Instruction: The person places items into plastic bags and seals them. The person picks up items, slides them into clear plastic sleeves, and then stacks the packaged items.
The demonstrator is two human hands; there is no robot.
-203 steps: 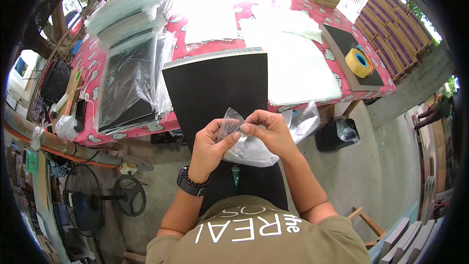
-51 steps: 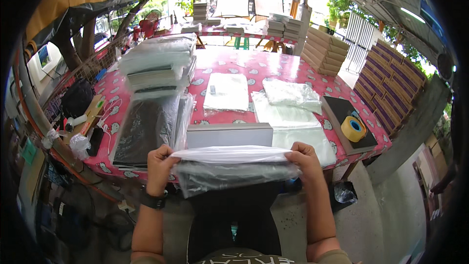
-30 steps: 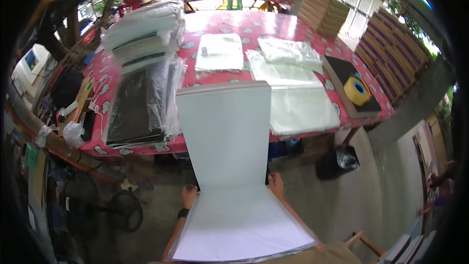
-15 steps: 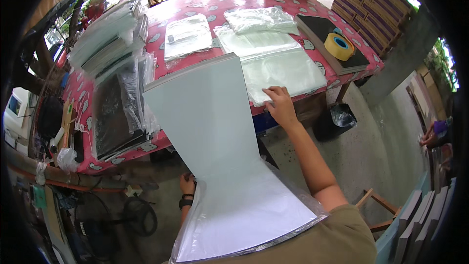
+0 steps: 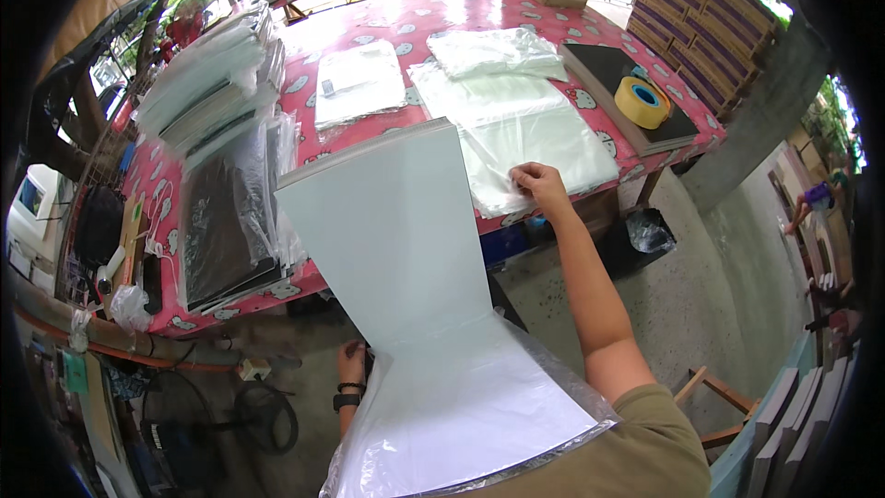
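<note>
- White board (image 5: 387, 231) in a clear plastic sleeve takes up the middle of my view, leaning from the person's lap up against the near edge of the bench (image 5: 442, 19).
- Left hand (image 5: 351, 364) is down low at the board's left edge, mostly hidden behind it, so I can't tell whether it's gripping or just resting there. There's a dark watch on that wrist.
- Right hand (image 5: 542, 187) is stretched out to the stack of clear plastic bags (image 5: 516, 129) at the bench's front edge, fingertips pinching the near corner of the top bag.
- Yellow tape roll (image 5: 643, 102) sits on a dark flat board to the right of the bags.
- Left side of the bench has a pile of bagged boards (image 5: 221, 129), some dark, some light.
- Bench cover is pink with a cartoon pattern.
</note>
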